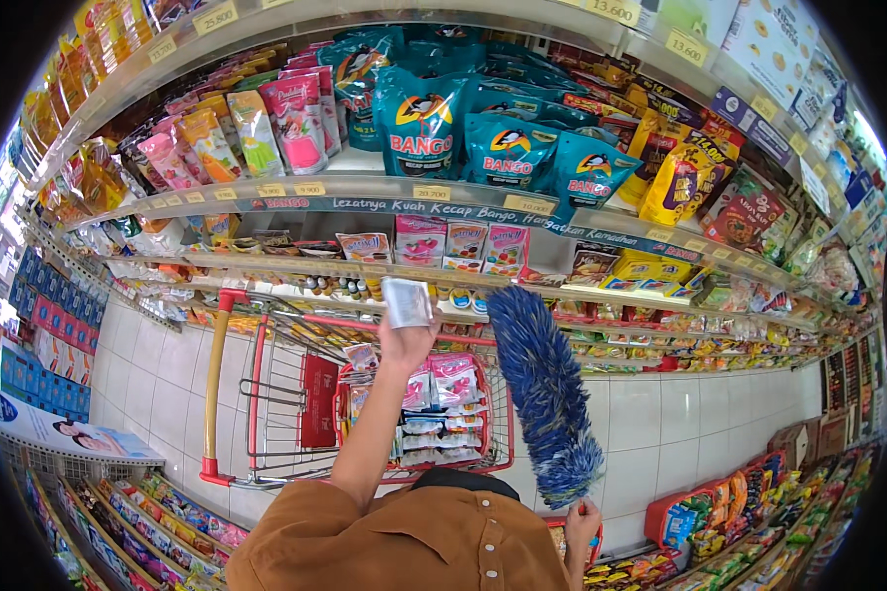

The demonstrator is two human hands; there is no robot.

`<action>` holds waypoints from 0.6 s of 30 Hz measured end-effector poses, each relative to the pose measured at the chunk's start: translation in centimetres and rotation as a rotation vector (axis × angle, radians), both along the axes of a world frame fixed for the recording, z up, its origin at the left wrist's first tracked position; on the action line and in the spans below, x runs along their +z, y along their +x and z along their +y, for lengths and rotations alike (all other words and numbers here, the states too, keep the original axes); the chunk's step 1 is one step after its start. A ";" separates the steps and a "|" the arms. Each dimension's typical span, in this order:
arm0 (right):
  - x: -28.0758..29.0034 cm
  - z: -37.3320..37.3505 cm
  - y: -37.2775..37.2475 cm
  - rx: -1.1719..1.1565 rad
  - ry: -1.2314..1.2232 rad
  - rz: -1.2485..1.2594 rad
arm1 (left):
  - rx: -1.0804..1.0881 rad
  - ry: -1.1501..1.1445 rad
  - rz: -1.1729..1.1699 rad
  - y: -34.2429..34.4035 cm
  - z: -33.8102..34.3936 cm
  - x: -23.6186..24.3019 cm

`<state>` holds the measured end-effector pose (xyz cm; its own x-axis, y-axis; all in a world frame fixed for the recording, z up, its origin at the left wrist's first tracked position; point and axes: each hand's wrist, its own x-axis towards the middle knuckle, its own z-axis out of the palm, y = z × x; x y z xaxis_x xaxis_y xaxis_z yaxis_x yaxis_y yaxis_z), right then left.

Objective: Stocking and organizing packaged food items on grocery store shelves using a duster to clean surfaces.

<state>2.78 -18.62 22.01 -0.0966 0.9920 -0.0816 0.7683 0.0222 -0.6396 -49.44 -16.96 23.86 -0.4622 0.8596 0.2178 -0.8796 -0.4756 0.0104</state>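
Fingers [411, 332] of the left hand [407, 340] close around a small white packet [406, 301], raised up to the level of the lower shelf [365, 268]; the packet looks flat, glossy and roughly square. Lower right, the right hand [581, 517] is wrapped shut on the handle of a feather duster [545, 390], whose long, shaggy blue-and-white head stands almost upright, between the cart and the white tiled floor [660, 414].

Below the raised arm stands a shopping cart [266, 394] of thin wire mesh with a red frame and a yellowish handle bar. Inside it sits a red basket [498, 433] packed with flat pink and white sachets [443, 379] standing on edge in rows.

Behind, the upper shelf [384, 185] carries bulging teal pouches [422, 123] with soft, shiny plastic skins, and slimmer pink, orange and green pouches [266, 123] to the left. Yellow pouches [675, 177] lean at the right. The lower shelf holds small boxes and sachets. The person's sleeve [404, 542] is a brown, matte woven cloth.
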 end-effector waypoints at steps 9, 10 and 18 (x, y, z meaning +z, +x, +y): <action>-4.8 -0.9 3.6 -0.068 -0.029 0.137 | 0.673 -0.830 1.361 -3.1 7.5 7.4; -5.0 -0.8 3.8 -0.071 -0.027 0.141 | 0.804 -0.776 1.521 -3.1 8.2 8.6; -5.5 0.3 3.9 -0.042 -0.105 0.159 | 0.922 -1.064 2.004 -6.1 12.1 7.1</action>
<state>6.68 -18.27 16.50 -0.0755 0.9822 -0.1719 0.6566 -0.0808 -0.7499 -55.54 -4.90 30.99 -0.4954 0.7156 0.4924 0.7992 0.1534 0.5811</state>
